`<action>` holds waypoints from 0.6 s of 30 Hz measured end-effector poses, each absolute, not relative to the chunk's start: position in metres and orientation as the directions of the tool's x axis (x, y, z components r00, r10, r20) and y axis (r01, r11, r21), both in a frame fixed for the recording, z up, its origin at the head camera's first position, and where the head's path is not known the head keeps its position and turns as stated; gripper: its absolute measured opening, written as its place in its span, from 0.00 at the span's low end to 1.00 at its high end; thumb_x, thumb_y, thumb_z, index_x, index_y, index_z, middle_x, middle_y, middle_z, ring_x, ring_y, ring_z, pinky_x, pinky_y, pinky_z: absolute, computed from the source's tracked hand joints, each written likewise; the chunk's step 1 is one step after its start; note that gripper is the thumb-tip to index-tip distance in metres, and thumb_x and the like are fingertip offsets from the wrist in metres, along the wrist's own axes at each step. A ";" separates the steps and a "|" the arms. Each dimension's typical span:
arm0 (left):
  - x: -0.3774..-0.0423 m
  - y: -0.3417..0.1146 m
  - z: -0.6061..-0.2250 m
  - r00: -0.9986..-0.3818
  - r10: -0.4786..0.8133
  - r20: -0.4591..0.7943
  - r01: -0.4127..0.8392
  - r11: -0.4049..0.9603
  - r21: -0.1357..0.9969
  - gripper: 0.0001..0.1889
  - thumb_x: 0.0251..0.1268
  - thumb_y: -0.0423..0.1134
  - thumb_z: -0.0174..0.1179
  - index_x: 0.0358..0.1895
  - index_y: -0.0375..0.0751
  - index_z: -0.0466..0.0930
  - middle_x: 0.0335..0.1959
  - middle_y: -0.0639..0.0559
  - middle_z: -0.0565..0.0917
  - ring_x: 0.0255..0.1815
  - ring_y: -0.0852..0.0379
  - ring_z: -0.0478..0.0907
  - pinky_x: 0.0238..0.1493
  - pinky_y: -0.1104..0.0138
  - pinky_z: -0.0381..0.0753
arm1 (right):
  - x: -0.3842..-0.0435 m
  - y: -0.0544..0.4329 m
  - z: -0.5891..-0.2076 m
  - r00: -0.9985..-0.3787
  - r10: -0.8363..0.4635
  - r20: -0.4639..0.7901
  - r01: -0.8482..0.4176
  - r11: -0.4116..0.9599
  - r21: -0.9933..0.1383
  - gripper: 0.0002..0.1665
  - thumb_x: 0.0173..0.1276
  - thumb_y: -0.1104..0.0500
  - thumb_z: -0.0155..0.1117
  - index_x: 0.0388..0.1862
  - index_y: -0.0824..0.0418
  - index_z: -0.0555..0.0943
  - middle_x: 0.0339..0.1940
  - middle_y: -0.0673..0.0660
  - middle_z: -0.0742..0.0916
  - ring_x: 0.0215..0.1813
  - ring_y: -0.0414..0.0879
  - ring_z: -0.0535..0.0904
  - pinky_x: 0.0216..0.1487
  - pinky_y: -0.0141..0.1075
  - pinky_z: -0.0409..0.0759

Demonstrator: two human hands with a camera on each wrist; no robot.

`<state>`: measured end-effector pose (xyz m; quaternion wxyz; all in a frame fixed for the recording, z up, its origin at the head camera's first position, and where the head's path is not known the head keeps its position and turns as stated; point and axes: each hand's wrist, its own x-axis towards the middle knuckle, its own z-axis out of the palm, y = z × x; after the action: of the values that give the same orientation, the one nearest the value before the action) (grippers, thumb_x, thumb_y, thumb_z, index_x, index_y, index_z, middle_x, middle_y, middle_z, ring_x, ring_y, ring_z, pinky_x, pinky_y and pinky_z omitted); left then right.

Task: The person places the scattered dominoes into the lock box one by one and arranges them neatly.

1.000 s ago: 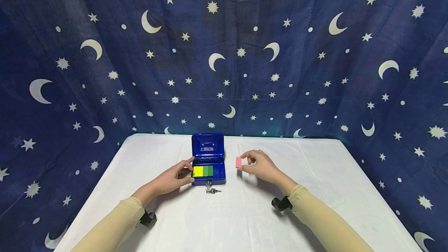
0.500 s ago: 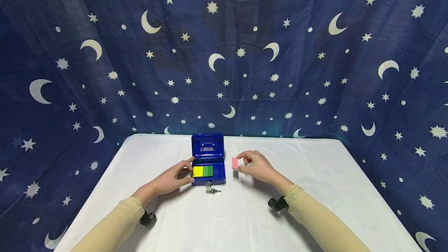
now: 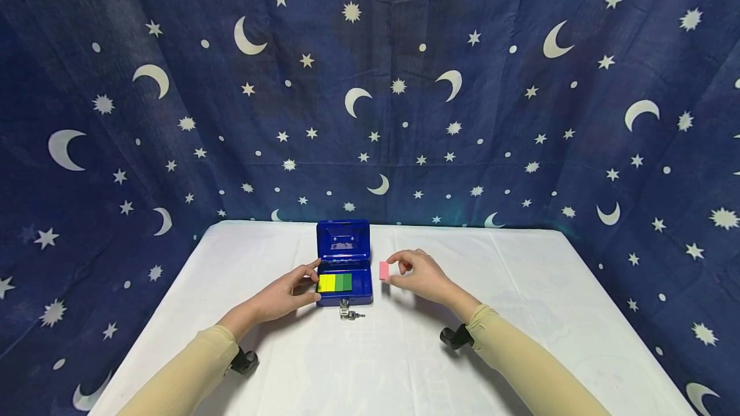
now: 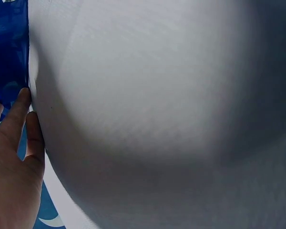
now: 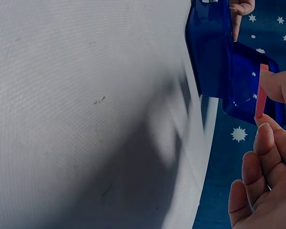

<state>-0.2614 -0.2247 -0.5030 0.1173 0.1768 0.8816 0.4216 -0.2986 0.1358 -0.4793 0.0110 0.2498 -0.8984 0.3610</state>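
My right hand (image 3: 421, 276) pinches a small flat pink block (image 3: 384, 271) between thumb and forefinger, just right of the blue metal cash box (image 3: 362, 284). In the right wrist view the pink block (image 5: 261, 98) stands edge-on between the fingertips, its other fingers loosely bent. The box's lid (image 3: 343, 241) is raised at the back. Inside, at the left, yellow and green blocks (image 3: 335, 283) lie side by side in a row. My left hand (image 3: 283, 294) rests against the box's left side, thumb at the front corner and forefinger near the hinge.
Small metal keys (image 3: 352, 315) hang at the lock on the box's front. A white cloth (image 3: 381, 364) covers the table, and a dark blue curtain with moons and stars (image 3: 405, 114) surrounds it at the back and sides.
My right hand has carried the pink block leftward, closer to the box's right side. The left hand, the box and the blocks in it have stayed in place.
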 end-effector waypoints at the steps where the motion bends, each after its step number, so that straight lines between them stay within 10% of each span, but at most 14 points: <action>1: -0.262 -0.225 -0.503 -0.910 0.410 -0.058 0.213 0.583 0.785 0.20 0.69 0.55 0.66 0.53 0.50 0.70 0.82 0.58 0.55 0.74 0.46 0.67 0.75 0.50 0.62 | -0.299 0.135 -0.479 -0.874 -0.443 0.202 -0.460 0.614 -0.641 0.19 0.60 0.49 0.76 0.50 0.49 0.85 0.27 0.43 0.77 0.41 0.43 0.72 0.43 0.38 0.71; 18: -0.261 -0.224 -0.501 -0.902 0.429 -0.043 0.228 0.560 0.797 0.20 0.70 0.51 0.66 0.53 0.48 0.70 0.82 0.57 0.55 0.74 0.48 0.67 0.75 0.51 0.63 | -0.298 0.127 -0.478 -0.855 -0.468 0.224 -0.489 0.585 -0.647 0.20 0.60 0.49 0.76 0.51 0.50 0.86 0.25 0.41 0.77 0.40 0.44 0.73 0.41 0.37 0.72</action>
<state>-0.2611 -0.2238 -0.5013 0.1170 0.1878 0.8753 0.4301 -0.2976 0.1269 -0.4785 0.0147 0.2688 -0.8900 0.3679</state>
